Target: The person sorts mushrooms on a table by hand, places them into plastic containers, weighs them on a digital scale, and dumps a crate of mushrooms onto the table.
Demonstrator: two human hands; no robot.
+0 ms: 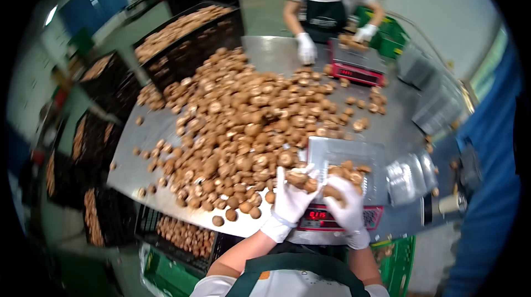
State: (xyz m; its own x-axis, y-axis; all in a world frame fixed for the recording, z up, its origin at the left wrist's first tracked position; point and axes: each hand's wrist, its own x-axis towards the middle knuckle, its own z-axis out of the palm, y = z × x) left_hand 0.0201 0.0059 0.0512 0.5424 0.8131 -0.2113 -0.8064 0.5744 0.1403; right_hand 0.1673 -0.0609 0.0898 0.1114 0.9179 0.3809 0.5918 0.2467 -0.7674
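Observation:
My left hand (291, 202), white-gloved, cups brown mushrooms (302, 180) in its raised palm. Close beside it, my white-gloved right hand (344, 202) has its fingers closed round a mushroom (334, 194). Just beyond both hands lies a clear plastic tray (369, 156) with several mushrooms (347, 171) in it. The tray sits on a red scale (316, 217) whose lit red digits show between my wrists. To the left and ahead, a big heap of loose mushrooms (249, 109) spreads over the metal table.
Across the metal table (265, 48), a co-worker (326, 9) in white gloves handles mushrooms at another red scale (357, 70). Stacked clear trays (440, 97) stand at the right. A black crate (188, 42) of mushrooms borders the heap, and more crates line the left side.

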